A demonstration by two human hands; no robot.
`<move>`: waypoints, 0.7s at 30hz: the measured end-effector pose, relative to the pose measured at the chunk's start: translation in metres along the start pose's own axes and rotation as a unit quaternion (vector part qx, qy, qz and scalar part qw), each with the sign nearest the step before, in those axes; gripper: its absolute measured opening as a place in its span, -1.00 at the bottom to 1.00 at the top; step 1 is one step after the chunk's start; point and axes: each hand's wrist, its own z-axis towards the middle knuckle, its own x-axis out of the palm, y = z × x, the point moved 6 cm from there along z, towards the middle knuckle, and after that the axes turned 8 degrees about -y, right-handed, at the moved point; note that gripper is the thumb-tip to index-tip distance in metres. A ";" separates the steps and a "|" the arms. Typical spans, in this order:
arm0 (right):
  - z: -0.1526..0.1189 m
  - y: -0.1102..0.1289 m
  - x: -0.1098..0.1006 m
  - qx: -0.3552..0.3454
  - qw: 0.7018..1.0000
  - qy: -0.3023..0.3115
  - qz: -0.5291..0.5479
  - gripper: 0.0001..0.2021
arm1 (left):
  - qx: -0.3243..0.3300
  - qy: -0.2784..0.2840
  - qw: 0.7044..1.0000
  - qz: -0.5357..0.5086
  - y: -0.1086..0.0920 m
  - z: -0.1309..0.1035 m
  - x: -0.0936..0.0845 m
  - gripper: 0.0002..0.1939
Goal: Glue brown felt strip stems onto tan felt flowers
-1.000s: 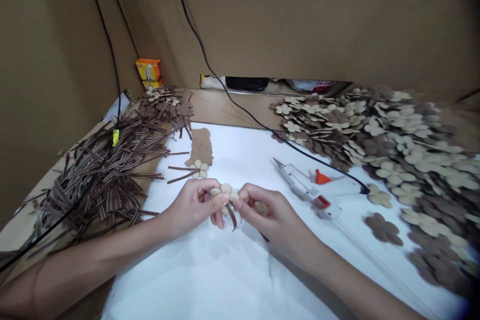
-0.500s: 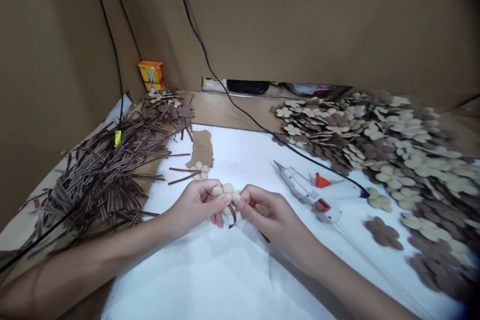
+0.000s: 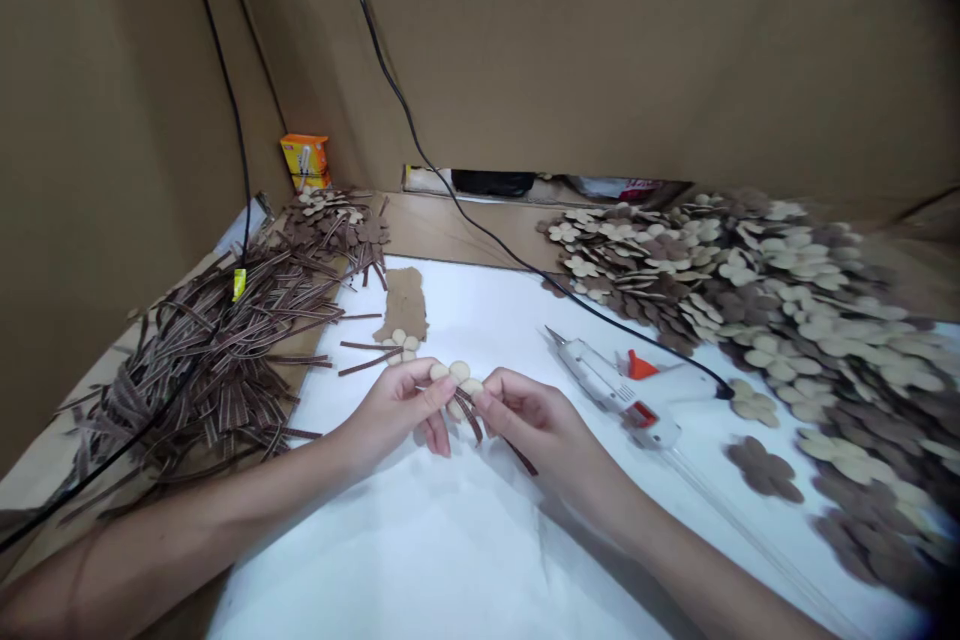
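Note:
Between my hands is a cream felt flower [image 3: 459, 373] with a brown stitched ribbon [image 3: 471, 420] lying across its face. My left hand [image 3: 401, 405] pinches the flower's left side, thumb on top and the other fingers underneath. The right hand [image 3: 536, 415] is closed at the flower's right edge, thumb and forefinger pressed together by the ribbon; what exactly they grip is partly hidden. A ribbon tail [image 3: 523, 458] sticks out below the right palm. Just behind my left hand, another cream flower with ribbon tails [image 3: 402, 344] lies beside a brown cardboard piece [image 3: 406, 300].
A white glue gun [image 3: 600, 382] with an orange trigger lies to the right, its black cord [image 3: 517, 250] crossing the white board [image 3: 390, 540]. Brown ribbons [image 3: 225, 350] are heaped at left. Cream and brown felt flowers [image 3: 780, 290] pile up at right. An orange box [image 3: 305, 160] stands behind.
The ribbon on the flower was a single curled end; now two strips show, lying straighter and slanting down to the right. Both hands stay in nearly the same place.

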 end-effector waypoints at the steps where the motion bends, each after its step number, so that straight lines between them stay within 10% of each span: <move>1: 0.000 -0.001 0.000 0.002 1.000 0.001 0.000 -0.67 | 0.001 -0.005 1.000 -0.004 0.000 0.001 0.000 -0.65; 10: 0.001 -0.007 0.003 -0.006 0.999 0.016 -0.035 -0.74 | 0.038 -0.053 0.997 0.045 -0.009 0.001 -0.008 -0.68; 21: 0.005 -0.005 0.002 -0.061 0.998 -0.002 -0.014 -0.74 | 0.009 0.057 0.993 0.098 -0.011 0.009 -0.012 -0.68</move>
